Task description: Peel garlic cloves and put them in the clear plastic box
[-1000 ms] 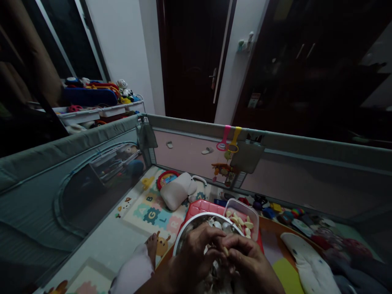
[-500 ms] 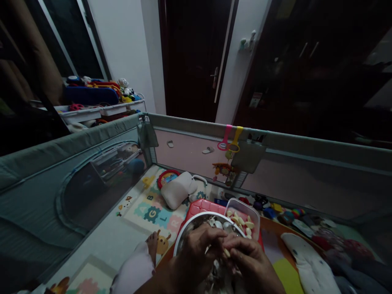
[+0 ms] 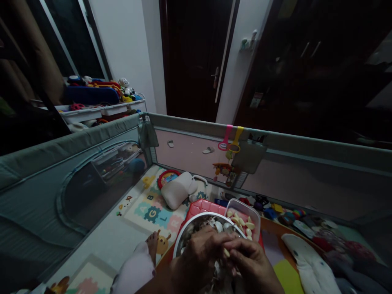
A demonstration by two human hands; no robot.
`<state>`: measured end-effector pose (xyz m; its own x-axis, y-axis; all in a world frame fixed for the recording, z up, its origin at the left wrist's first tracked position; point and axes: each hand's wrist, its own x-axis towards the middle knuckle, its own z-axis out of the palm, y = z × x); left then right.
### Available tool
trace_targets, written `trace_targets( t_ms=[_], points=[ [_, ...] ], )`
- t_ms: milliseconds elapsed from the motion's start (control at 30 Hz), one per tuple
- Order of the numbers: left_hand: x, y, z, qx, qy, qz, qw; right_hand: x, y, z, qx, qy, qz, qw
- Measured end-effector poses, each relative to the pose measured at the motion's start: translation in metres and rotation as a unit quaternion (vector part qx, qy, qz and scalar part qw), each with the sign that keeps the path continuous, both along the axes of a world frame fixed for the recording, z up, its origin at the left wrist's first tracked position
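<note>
A pale garlic clove shows between the fingertips of both hands, over a metal bowl. My left hand is closed, its thumb and fingers at the clove's near side. From the right, my right hand pinches the same clove. Beneath them the bowl holds garlic and loose papery skins, partly hidden by my hands. Just behind my right hand, a clear plastic container holds several peeled cloves.
Bowl and container rest on a red surface. A bare foot lies on the patterned play mat at left. Beyond lie a white cushion-like object and scattered toys. A mesh playpen wall surrounds the mat.
My left fingers have lowered and stretched toward my right fingertips, closing the gap seen before. The clove stays in nearly the same place, and my right hand has barely moved.
</note>
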<state>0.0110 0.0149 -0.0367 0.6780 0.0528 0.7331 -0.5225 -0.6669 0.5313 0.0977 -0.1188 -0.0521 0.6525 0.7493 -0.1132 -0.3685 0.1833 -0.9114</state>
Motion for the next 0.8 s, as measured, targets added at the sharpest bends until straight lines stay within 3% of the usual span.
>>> trace_targets(
  t_ms=[267, 533, 800],
  points=[
    [0.006, -0.002, -0.006, -0.042, -0.041, 0.071, 0.996, 0.001, -0.001, 0.006, 0.0, -0.03, 0.011, 0.999],
    [0.006, -0.002, -0.012, -0.041, -0.054, 0.056, 0.996, 0.002, 0.0, 0.006, 0.028, -0.064, 0.014, 0.997],
    [0.001, -0.002, 0.0, -0.001, -0.024, 0.014, 1.0, 0.0, 0.001, 0.014, 0.024, -0.056, -0.002, 0.998]
  ],
)
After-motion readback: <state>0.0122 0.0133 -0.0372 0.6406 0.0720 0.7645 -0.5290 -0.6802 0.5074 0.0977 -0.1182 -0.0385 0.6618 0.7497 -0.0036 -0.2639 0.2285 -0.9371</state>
